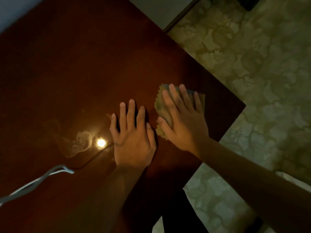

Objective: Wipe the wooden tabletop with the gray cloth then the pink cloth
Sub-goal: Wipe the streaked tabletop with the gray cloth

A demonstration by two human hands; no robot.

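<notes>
The dark reddish wooden tabletop (70,78) fills the left and middle of the head view. My right hand (183,121) lies flat, fingers spread, pressing a folded gray cloth (160,105) onto the table near its right corner. The cloth looks yellowish gray in the dim light, and its scalloped edge shows to the left of my fingers. My left hand (133,133) rests flat on the bare wood just left of the cloth, fingers apart, holding nothing. No pink cloth is in view.
A lamp's reflection (101,142) glares on the wood beside a pale smear (79,143). A white cable (35,182) runs in from the lower left. The table's right corner (244,105) and edge drop to a patterned floor (252,64).
</notes>
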